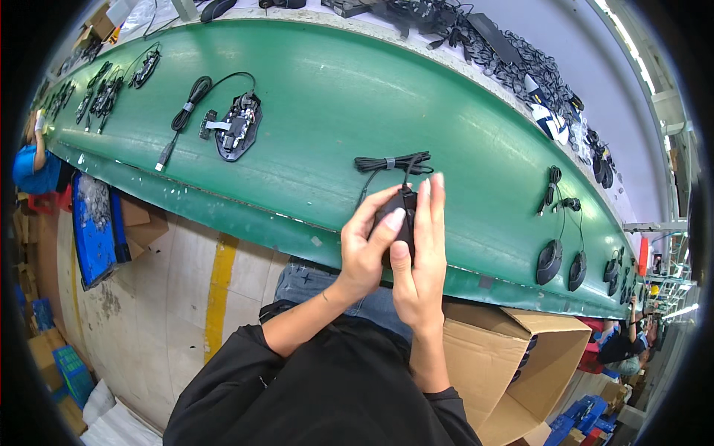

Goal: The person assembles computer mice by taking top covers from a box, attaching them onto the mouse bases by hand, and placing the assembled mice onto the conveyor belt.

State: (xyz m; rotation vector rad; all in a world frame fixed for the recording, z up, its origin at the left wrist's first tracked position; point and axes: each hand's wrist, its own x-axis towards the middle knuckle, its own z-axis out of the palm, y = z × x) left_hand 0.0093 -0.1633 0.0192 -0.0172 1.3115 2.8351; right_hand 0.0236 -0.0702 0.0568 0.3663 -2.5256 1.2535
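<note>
A black computer mouse (402,215) is held between both hands above the near edge of the green conveyor belt (335,97). My left hand (368,241) grips its left side, thumb pressed on top. My right hand (420,253) covers its right side with fingers stretched forward. The mouse's black cable runs up to a bundled coil (390,163) lying on the belt just beyond my fingers.
An open mouse base with circuit board (236,128) and coiled cable (192,100) lies upstream at left. Closed black mice (550,261) sit downstream at right. An open cardboard box (520,357) stands at lower right, a blue bin (93,223) at left. Other workers sit along the belt.
</note>
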